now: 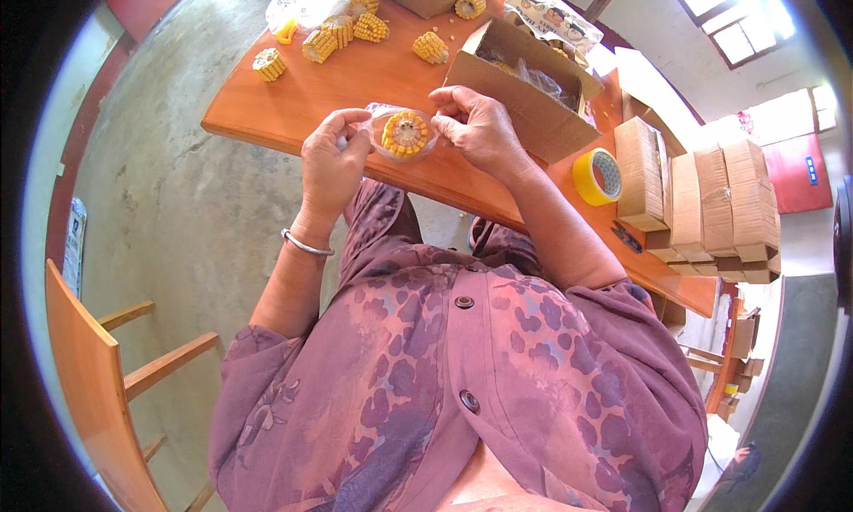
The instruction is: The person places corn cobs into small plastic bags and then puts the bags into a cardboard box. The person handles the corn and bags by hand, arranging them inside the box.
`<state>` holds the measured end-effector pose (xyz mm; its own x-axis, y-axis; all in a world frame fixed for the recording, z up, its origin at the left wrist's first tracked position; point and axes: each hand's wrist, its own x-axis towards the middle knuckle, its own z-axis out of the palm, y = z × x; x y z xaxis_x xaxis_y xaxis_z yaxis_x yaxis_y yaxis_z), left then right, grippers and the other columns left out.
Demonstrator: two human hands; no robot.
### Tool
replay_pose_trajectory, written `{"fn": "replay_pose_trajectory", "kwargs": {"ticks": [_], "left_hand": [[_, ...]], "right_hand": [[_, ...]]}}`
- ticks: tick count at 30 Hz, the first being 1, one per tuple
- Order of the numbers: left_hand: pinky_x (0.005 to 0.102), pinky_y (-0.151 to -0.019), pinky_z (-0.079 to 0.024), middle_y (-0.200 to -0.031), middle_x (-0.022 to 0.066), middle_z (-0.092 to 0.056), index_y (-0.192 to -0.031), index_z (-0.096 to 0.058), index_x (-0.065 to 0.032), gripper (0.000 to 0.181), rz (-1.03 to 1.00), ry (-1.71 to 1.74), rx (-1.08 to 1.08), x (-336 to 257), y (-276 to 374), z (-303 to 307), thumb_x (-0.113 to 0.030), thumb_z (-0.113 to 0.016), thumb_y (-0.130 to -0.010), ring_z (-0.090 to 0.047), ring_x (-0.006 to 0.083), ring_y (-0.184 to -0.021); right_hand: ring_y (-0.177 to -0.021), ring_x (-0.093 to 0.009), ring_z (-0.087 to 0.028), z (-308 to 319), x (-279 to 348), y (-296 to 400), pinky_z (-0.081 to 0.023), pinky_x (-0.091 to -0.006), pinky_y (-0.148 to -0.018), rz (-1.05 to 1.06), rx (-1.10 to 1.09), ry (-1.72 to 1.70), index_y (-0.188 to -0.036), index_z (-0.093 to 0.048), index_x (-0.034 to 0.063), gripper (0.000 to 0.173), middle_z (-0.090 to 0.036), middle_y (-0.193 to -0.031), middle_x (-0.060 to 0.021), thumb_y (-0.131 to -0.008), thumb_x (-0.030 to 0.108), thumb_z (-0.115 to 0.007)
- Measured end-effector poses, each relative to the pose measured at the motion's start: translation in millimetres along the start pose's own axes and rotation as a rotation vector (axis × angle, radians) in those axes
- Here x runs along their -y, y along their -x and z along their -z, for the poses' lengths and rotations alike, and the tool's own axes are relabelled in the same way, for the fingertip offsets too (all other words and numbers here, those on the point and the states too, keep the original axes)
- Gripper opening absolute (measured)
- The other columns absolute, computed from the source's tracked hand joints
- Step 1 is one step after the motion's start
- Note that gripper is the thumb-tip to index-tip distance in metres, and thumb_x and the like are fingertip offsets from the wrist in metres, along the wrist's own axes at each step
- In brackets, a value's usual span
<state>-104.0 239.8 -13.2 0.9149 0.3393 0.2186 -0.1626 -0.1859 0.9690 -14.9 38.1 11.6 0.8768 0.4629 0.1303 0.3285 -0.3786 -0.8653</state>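
Observation:
A short piece of corn cob (404, 133) sits inside a clear plastic bag (380, 114), its cut end facing up at me. My left hand (336, 157) pinches the bag's left edge between thumb and fingers. On the opposite side, my right hand (474, 127) grips the bag's right edge with thumb and forefinger. Both hands are over the near edge of the wooden table (266, 122). Beyond them lie more cut corn pieces, among them one (430, 48) near the middle and one (269, 64) at the left.
An open cardboard box (526, 102) with plastic bags inside stands beyond my right hand. Right of it are a roll of yellow tape (598, 177), pliers-like cutters (627, 237) and stacked small cartons (713, 202). White plastic bags (320, 2) lie at the far left. A wooden chair (93, 385) stands at left.

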Motion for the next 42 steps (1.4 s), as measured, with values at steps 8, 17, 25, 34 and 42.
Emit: {"fn": "replay_pose_trajectory", "kwargs": {"ticks": [8, 17, 25, 34, 42], "left_hand": [[0.0179, -0.041, -0.036, -0.072, 0.0032, -0.063, -0.099, -0.065, 0.0, 0.012, 0.025, 0.108, -0.03, -2.5, -0.2, -3.0, 0.0, -0.058, -0.09, -0.046, 0.0013, -0.049], [0.0175, -0.04, -0.033, -0.072, 0.0042, -0.063, -0.1, -0.064, -0.0002, 0.012, 0.067, 0.077, 0.002, -10.1, 5.6, -1.2, -0.001, -0.057, -0.091, -0.044, 0.0011, -0.047], [0.016, -0.037, -0.029, -0.072, 0.005, -0.063, -0.1, -0.063, -0.0009, 0.009, 0.179, 0.408, 0.054, -28.1, 1.3, -2.3, -0.001, -0.056, -0.093, -0.042, 0.0012, -0.045], [0.0156, -0.038, -0.03, -0.072, 0.005, -0.063, -0.099, -0.063, -0.0015, 0.008, 0.128, 0.358, 0.039, -34.9, -5.3, -5.2, -0.002, -0.057, -0.093, -0.043, 0.0014, -0.045], [0.0173, -0.044, -0.036, -0.073, 0.0036, -0.065, -0.093, -0.063, -0.0006, 0.004, 0.043, 0.165, 0.052, -43.0, -3.1, -6.2, -0.003, -0.063, -0.09, -0.046, 0.0012, -0.051]], "right_hand": [[-0.08, -0.03, -0.068, 12.3, 30.0, 12.9, -0.053, -0.0378, -0.072, 0.07, 0.008, 0.33, -0.109, -0.062, -0.0001, 0.029, -0.068, -0.088, -0.0188, -0.085, 0.014, -0.07], [-0.069, -0.015, -0.064, -10.1, -22.2, 6.1, -0.051, -0.0326, -0.062, 0.063, -0.043, 0.138, -0.101, -0.062, 0.003, 0.01, -0.065, -0.074, -0.009, -0.093, 0.009, -0.062], [-0.062, -0.009, -0.06, 17.4, 28.4, 9.8, -0.051, -0.0237, -0.054, 0.029, -0.147, -0.246, -0.097, -0.058, 0.0003, 0.008, -0.064, -0.078, -0.0049, -0.099, 0.007, -0.055], [-0.065, -0.007, -0.056, 30.4, 31.1, 16.7, -0.047, -0.0207, -0.058, 0.003, -0.157, -0.341, -0.102, -0.064, 0.0008, 0.013, -0.063, -0.079, -0.0036, -0.095, -0.001, -0.053], [-0.075, -0.008, -0.056, 35.2, 25.4, 23.6, -0.05, -0.0227, -0.068, 0.123, -0.093, -0.077, -0.109, -0.065, 0.0006, 0.019, -0.061, -0.087, -0.0031, -0.09, 0.003, -0.064]]}}
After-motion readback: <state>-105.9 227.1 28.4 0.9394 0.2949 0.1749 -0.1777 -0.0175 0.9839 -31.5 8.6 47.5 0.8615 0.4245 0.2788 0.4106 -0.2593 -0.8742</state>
